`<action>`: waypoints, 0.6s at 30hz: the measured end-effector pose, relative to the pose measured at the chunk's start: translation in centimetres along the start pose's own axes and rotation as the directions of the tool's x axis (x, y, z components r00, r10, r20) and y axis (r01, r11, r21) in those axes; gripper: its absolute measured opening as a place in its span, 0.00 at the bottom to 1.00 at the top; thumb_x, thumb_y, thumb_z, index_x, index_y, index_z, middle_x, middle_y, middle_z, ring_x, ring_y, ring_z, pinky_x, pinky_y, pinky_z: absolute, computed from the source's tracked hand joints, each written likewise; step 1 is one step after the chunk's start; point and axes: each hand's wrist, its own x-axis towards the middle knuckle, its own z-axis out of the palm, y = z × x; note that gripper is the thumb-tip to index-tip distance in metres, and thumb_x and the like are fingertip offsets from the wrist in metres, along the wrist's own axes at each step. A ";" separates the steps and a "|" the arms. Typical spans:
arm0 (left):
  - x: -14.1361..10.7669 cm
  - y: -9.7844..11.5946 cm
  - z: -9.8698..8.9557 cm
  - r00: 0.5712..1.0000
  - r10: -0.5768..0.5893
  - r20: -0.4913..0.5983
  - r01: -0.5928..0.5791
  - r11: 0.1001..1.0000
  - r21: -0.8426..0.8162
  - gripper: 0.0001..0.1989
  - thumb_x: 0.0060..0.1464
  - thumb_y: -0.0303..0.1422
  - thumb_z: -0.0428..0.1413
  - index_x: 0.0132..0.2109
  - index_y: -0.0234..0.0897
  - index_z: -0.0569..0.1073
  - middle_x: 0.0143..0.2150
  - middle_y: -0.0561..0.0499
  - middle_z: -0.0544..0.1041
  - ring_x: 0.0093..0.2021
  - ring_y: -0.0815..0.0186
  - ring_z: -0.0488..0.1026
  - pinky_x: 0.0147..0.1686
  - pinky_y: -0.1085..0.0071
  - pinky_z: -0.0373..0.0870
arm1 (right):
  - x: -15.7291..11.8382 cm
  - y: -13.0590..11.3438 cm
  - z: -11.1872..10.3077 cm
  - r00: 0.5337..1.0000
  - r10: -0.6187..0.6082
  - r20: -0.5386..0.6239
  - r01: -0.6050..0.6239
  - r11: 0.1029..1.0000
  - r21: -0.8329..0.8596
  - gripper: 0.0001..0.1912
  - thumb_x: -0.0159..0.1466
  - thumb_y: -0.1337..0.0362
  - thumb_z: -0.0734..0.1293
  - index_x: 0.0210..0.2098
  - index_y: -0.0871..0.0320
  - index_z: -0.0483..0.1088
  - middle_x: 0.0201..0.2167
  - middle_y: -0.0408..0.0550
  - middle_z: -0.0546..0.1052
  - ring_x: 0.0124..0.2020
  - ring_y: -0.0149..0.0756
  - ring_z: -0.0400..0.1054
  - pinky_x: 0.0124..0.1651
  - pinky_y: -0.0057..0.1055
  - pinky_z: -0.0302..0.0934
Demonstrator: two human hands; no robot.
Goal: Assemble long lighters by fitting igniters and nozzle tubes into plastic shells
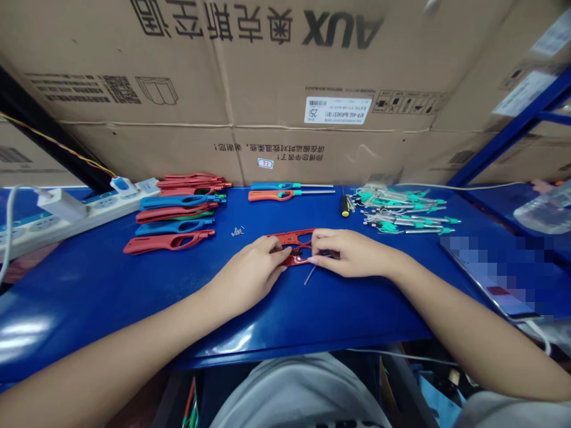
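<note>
Two red plastic casing halves (289, 238) lie in the middle of the blue table, one behind the other. My left hand (254, 270) is closed on their left part, thumb on the nearer half. My right hand (341, 252) pinches at the right end of the casing, its fingers bent around the red plastic. Small dark and white parts show in the nearer half between my hands. A thin grey tube (309, 274) sticks out toward me below my right fingertips. What lies under the fingers is hidden.
Red and blue casings (172, 241) are stacked at the left beside a white power strip (102, 208). Small screws (238, 231) lie behind my left hand. Two lighters (270, 195), a screwdriver (344, 205) and green-and-metal parts (401, 208) lie at the back. A phone (495, 285) is at right.
</note>
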 end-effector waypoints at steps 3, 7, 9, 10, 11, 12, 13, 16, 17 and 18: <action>0.2 -0.5 0.6 0.998 -0.012 -0.068 0.005 0.995 -0.098 0.17 0.63 0.28 0.56 0.59 0.33 0.74 0.53 0.39 0.75 0.53 0.54 0.73 0.54 0.57 0.73 | 0.4 0.0 0.6 0.995 0.068 -0.068 -0.072 0.996 -0.062 0.12 0.71 0.59 0.63 0.35 0.59 0.72 0.36 0.47 0.75 0.32 0.31 0.66 0.35 0.29 0.54; 0.5 -0.6 1.1 0.994 -0.009 -0.105 -0.007 0.988 -0.156 0.17 0.62 0.29 0.58 0.57 0.36 0.74 0.52 0.42 0.76 0.52 0.56 0.74 0.53 0.58 0.74 | 0.7 0.1 1.3 0.985 0.123 -0.121 -0.132 0.988 -0.075 0.07 0.68 0.61 0.65 0.38 0.58 0.73 0.34 0.46 0.77 0.31 0.32 0.67 0.34 0.29 0.54; 0.6 -0.7 1.3 0.993 -0.003 -0.118 -0.018 0.985 -0.173 0.17 0.62 0.29 0.59 0.57 0.37 0.74 0.52 0.42 0.76 0.52 0.56 0.74 0.53 0.58 0.74 | 0.7 0.2 1.5 0.986 0.110 -0.126 -0.121 0.990 -0.076 0.07 0.68 0.63 0.64 0.37 0.58 0.74 0.35 0.47 0.77 0.31 0.31 0.66 0.35 0.29 0.54; 0.6 -0.7 1.3 0.992 0.001 -0.124 -0.023 0.984 -0.179 0.17 0.62 0.29 0.59 0.58 0.37 0.74 0.52 0.42 0.76 0.52 0.56 0.74 0.53 0.58 0.74 | 0.7 0.2 1.5 0.986 0.106 -0.130 -0.116 0.991 -0.073 0.08 0.68 0.64 0.64 0.37 0.59 0.74 0.36 0.48 0.77 0.30 0.31 0.66 0.35 0.29 0.54; 0.6 -0.8 1.4 0.992 0.006 -0.129 -0.029 0.983 -0.184 0.17 0.62 0.29 0.59 0.58 0.37 0.74 0.52 0.43 0.76 0.52 0.56 0.74 0.54 0.57 0.73 | 0.7 0.2 1.6 0.985 0.106 -0.134 -0.116 0.991 -0.069 0.07 0.68 0.65 0.64 0.36 0.59 0.74 0.36 0.48 0.77 0.30 0.31 0.65 0.35 0.29 0.54; 0.6 -0.8 1.4 0.991 0.013 -0.130 -0.037 0.982 -0.187 0.17 0.62 0.29 0.58 0.58 0.36 0.74 0.52 0.42 0.76 0.52 0.56 0.73 0.54 0.57 0.73 | 0.7 0.1 1.6 0.984 0.112 -0.139 -0.122 0.991 -0.063 0.07 0.67 0.66 0.64 0.36 0.59 0.74 0.35 0.48 0.77 0.29 0.31 0.65 0.34 0.29 0.54; 0.6 -0.8 1.4 0.991 0.021 -0.130 -0.046 0.981 -0.187 0.17 0.62 0.29 0.58 0.57 0.36 0.74 0.52 0.42 0.76 0.52 0.56 0.73 0.55 0.58 0.72 | 0.7 0.1 1.6 0.982 0.121 -0.145 -0.130 0.990 -0.057 0.06 0.66 0.66 0.64 0.37 0.59 0.74 0.34 0.48 0.76 0.29 0.30 0.64 0.34 0.29 0.54; 0.6 -0.7 1.2 0.992 0.058 -0.112 -0.076 0.984 -0.162 0.15 0.65 0.29 0.56 0.57 0.35 0.75 0.48 0.43 0.75 0.49 0.58 0.73 0.52 0.60 0.73 | 0.6 0.2 1.4 0.983 0.115 -0.140 -0.121 0.992 -0.034 0.06 0.65 0.69 0.64 0.37 0.60 0.73 0.34 0.47 0.76 0.28 0.30 0.63 0.33 0.28 0.54; 0.6 -0.6 1.1 0.993 0.068 -0.101 -0.082 0.987 -0.138 0.15 0.66 0.30 0.54 0.57 0.35 0.75 0.46 0.43 0.75 0.47 0.58 0.73 0.51 0.60 0.73 | 0.6 0.2 1.3 0.986 0.102 -0.130 -0.106 0.994 -0.024 0.06 0.65 0.70 0.63 0.38 0.60 0.73 0.34 0.48 0.75 0.28 0.30 0.63 0.33 0.28 0.54; 0.6 -0.4 1.0 0.994 0.074 -0.086 -0.083 0.991 -0.104 0.15 0.67 0.31 0.52 0.56 0.35 0.76 0.46 0.42 0.75 0.46 0.58 0.73 0.50 0.60 0.73 | 0.6 0.3 1.2 0.989 0.087 -0.119 -0.089 0.996 -0.014 0.07 0.64 0.71 0.63 0.39 0.60 0.73 0.35 0.48 0.75 0.28 0.30 0.63 0.33 0.28 0.55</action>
